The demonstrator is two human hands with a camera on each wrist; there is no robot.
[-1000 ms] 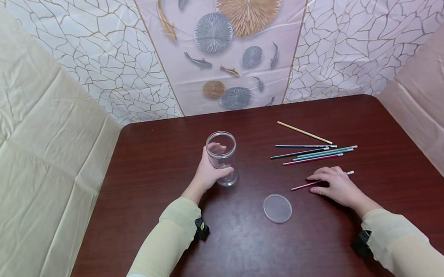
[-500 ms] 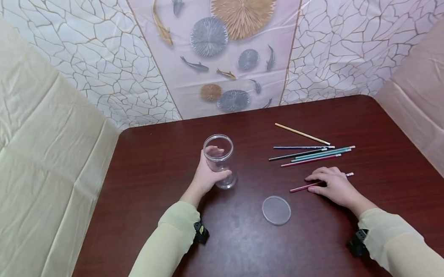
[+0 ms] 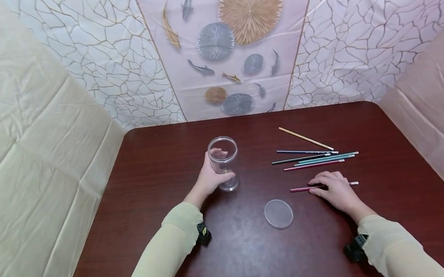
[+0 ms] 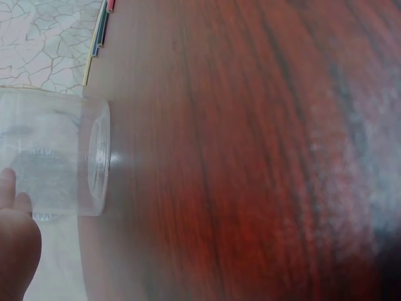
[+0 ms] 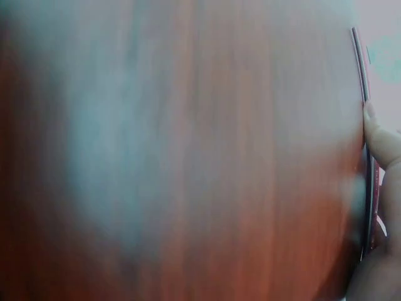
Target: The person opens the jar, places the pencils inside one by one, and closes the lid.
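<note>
A clear, lidless jar (image 3: 224,168) stands upright left of the table's middle, and my left hand (image 3: 208,177) grips it round its side. In the left wrist view the base of the jar (image 4: 97,157) is near the tabletop, with a bit of the left hand (image 4: 15,232) at the edge. My right hand (image 3: 336,191) pinches a dark pink pencil (image 3: 299,189) with a white eraser, low over the table on the right. The right wrist view shows the thumb (image 5: 373,125) against that pencil (image 5: 360,63).
Behind the right hand lies a loose group of pencils: a yellow one (image 3: 306,139), a blue one (image 3: 303,151), a black one (image 3: 292,160), teal ones (image 3: 322,159) and another pink one (image 3: 311,166). A clear round lid (image 3: 278,214) lies between the arms. Patterned cloth (image 3: 237,69) hangs behind the table.
The pink pencil under the right hand has turned from slanted to nearly level across the view. The left hand keeps its hold on the jar. The head view has shifted slightly.
</note>
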